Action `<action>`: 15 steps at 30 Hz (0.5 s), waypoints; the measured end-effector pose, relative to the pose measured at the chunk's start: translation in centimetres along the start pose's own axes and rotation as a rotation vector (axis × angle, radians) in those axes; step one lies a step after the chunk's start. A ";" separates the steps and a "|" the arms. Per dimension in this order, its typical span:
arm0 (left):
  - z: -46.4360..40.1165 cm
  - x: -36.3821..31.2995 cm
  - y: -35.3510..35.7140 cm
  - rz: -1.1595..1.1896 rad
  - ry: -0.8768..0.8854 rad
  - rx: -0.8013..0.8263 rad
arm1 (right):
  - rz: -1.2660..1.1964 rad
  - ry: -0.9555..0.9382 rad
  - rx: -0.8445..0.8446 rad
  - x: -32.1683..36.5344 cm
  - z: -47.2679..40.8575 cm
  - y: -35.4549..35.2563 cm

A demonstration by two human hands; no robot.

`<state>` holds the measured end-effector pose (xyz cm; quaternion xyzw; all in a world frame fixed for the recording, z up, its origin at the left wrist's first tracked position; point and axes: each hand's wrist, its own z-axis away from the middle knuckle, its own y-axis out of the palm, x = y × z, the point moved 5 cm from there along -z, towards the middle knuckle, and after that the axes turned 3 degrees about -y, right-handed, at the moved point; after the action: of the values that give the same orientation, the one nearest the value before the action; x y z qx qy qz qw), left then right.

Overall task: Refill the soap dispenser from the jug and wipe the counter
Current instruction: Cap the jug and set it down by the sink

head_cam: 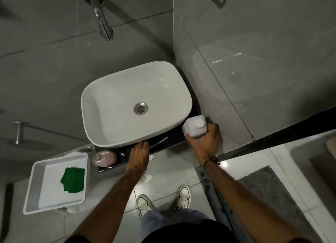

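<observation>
- Grey glossy tiles cover walls and floor; a dark counter (174, 139) carries one white basin (109, 126) under a chrome tap (104, 25).
- One capped white jug (195, 127) stands at the counter's right end, right hand (204, 144) wrapped around it.
- One pink soap dispenser (104, 158) sits at the left end.
- Left hand (139, 156) rests flat, fingers loosely spread, on the counter edge.
- One white tray (34, 184) holds a green cloth (73, 180).

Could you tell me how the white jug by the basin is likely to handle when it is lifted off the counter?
The jug looks like thin translucent plastic, so its walls may flex under the right hand gripping it. It probably holds liquid soap, so expect weight and sloshing. Its white cap appears to be on, so spilling seems unlikely, and its squarish body should not roll.
</observation>
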<state>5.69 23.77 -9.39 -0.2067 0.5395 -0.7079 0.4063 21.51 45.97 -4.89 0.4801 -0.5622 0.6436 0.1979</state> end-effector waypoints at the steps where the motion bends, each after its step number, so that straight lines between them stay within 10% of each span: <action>1: -0.1 0.0 0.1 0.000 -0.002 -0.023 | 0.012 -0.006 -0.006 0.1 -0.2 0.3; 15: 8.3 5.4 -8.7 0.527 0.050 -0.321 | 0.163 0.311 0.385 -2.3 5.7 2.5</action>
<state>5.52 15.34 0.71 -0.1039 0.6894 -0.4886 0.5246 22.82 40.70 -8.75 0.3573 -0.4291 0.8186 0.1344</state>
